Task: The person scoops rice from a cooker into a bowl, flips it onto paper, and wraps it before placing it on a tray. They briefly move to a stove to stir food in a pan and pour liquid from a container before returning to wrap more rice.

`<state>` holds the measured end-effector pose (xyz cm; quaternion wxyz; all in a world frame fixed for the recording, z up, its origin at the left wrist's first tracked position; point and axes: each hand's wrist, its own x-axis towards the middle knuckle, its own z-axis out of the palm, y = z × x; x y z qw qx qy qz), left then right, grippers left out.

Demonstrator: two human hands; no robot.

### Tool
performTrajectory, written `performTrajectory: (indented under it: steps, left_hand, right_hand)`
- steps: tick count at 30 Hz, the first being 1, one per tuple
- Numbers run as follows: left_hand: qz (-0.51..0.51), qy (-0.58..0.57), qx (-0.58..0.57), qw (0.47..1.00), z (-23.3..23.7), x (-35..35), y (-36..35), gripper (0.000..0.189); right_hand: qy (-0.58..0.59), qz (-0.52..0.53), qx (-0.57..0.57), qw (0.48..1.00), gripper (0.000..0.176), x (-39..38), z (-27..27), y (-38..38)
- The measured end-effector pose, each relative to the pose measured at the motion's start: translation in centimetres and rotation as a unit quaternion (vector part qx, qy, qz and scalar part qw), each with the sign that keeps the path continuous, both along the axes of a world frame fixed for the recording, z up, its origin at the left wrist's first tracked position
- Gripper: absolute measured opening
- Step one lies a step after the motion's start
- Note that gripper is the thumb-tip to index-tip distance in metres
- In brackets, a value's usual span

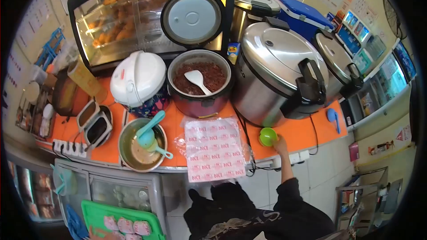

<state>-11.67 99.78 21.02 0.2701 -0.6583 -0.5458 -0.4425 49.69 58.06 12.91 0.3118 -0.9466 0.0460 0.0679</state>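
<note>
Inspecting the reach, you have your right hand (281, 142) stretched out to the small green bowl (267, 136), with the fingers against its right-hand rim. At this distance the view is poor, and I cannot tell whether the fingers are clamped on the rim or only resting on it. Your left hand is not in view. The bowl stands upright on the orange counter (307, 131), near the front edge. It is just in front of the large steel rice cooker (275, 62) and to the right of the stack of printed wrappers (214, 149), and a black cord (243, 130) runs down between bowl and wrappers. The bowl looks like thin moulded plastic. Judge it light, stiff and smooth-walled, unlikely to crack but easy to tip or skid on the counter if pushed from one side. Its inside cannot be seen well enough to say whether it holds anything, so treat it as possibly loaded and keep it level. The soundest hold is a pinch on the rim, thumb inside and fingers outside, or a cupped grip round the wall from the near side. Further left, the open cooker (200, 100) holds dark rice with a white paddle (197, 80) lying in it, well apart from your hand.
</note>
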Motion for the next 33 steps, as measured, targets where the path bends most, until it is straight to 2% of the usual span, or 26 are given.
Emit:
performTrajectory:
  steps: [2,3,4,5,6,7,8,9,10,11,12,13,14,15,16,18,20,21,23,24,25,26,28,31,33]
  left_hand:
    - [-0.186,-0.021,-0.089,0.978,2.8,11.6,-2.4,0.025]
    - [-0.318,-0.024,-0.162,0.934,4.8,19.3,-5.7,0.031]
    - [-0.432,-0.040,-0.251,0.865,6.8,27.1,-9.1,0.038]
    - [-0.528,-0.101,-0.370,0.757,4.2,30.8,-11.4,0.050]
    - [-0.567,0.015,-0.473,0.674,5.9,34.2,-13.6,0.072]
    - [-0.603,-0.029,-0.483,0.634,3.4,36.6,-15.8,0.085]
    - [-0.610,-0.066,-0.482,0.626,2.4,38.5,-16.9,0.095]
    - [-0.613,-0.214,-0.470,0.599,0.3,39.5,-17.2,0.097]
    - [-0.604,-0.354,-0.449,0.555,-1.2,40.1,-16.7,0.100]
    - [-0.592,-0.370,-0.446,0.560,-0.1,40.4,-15.0,0.100]
    - [-0.575,-0.388,-0.448,0.564,2.3,40.8,-13.1,0.100]
    - [-0.555,-0.409,-0.453,0.565,3.9,41.2,-11.5,0.100]
    - [-0.553,-0.380,-0.460,0.581,4.2,41.6,-10.1,0.100]
    - [-0.553,-0.348,-0.468,0.595,4.2,42.0,-8.7,0.100]
    - [-0.555,-0.316,-0.473,0.607,3.9,42.4,-7.6,0.100]
    - [-0.578,-0.315,-0.472,0.587,3.1,43.3,-6.4,0.103]
    - [-0.596,-0.349,-0.455,0.562,2.2,44.4,-5.6,0.102]
    - [-0.586,-0.392,-0.475,0.527,1.9,44.6,-5.2,0.101]
    - [-0.594,-0.375,-0.513,0.493,1.5,44.6,-4.0,0.100]
    - [-0.602,-0.361,-0.528,0.478,1.3,44.5,-3.0,0.099]
    - [-0.613,-0.371,-0.542,0.439,1.1,44.6,-2.3,0.096]
    - [-0.623,-0.350,-0.527,0.460,1.5,44.8,-1.7,0.095]
    - [-0.644,-0.299,-0.493,0.503,2.5,45.0,-0.5,0.094]
    - [-0.658,-0.265,-0.524,0.472,1.2,46.0,-0.4,0.093]
    - [-0.670,-0.278,-0.522,0.448,0.1,46.8,-1.5,0.095]
  right_hand:
    - [-0.104,0.121,-0.112,0.981,0.051,1.7,-8.6,-1.1]
    - [-0.071,0.115,-0.002,0.991,0.049,0.4,-9.1,0.2]
    - [-0.032,0.114,0.097,0.988,0.047,-1.2,-7.0,0.7]
    - [0.003,0.196,0.211,0.958,0.045,-4.5,0.2,4.7]
    - [0.052,0.256,0.215,0.941,0.043,-6.8,4.0,7.5]
    - [0.099,0.314,0.218,0.919,0.041,-8.3,6.8,10.1]
    - [0.065,0.428,0.236,0.870,0.040,-9.0,9.1,12.8]
    - [0.026,0.534,0.250,0.807,0.039,-8.7,11.1,15.4]
    - [0.098,0.555,0.195,0.802,0.036,-7.3,13.6,17.6]
    - [0.174,0.570,0.137,0.791,0.035,-5.2,15.8,20.0]
    - [0.043,0.573,0.167,0.801,0.031,-2.6,17.0,22.7]
    - [-0.030,0.525,0.144,0.838,0.030,-0.4,18.5,26.2]
    - [-0.145,0.487,0.090,0.857,0.026,1.3,19.1,29.5]
    - [-0.184,0.478,-0.047,0.858,0.030,3.4,17.8,32.9]
    - [-0.148,0.450,-0.245,0.846,0.032,4.9,17.3,36.3]
    - [-0.042,0.409,-0.354,0.840,0.029,7.6,13.3,40.4]
    - [-0.076,0.396,-0.360,0.841,0.024,8.4,11.6,40.8]
    - [-0.089,0.394,-0.373,0.835,0.022,8.7,11.0,40.2]
    - [-0.115,0.412,-0.407,0.807,0.020,8.0,15.9,38.9]
    - [-0.155,0.411,-0.385,0.812,0.018,8.4,17.7,37.8]
    - [-0.153,0.381,-0.428,0.805,0.013,7.8,20.8,37.7]
    - [-0.187,0.346,-0.450,0.802,0.013,7.9,22.3,37.6]
    - [-0.217,0.354,-0.496,0.762,0.012,10.0,21.3,37.4]
    - [-0.293,0.492,-0.517,0.637,0.017,12.7,15.9,37.9]
    - [-0.270,0.503,-0.482,0.664,0.020,13.2,16.5,37.6]
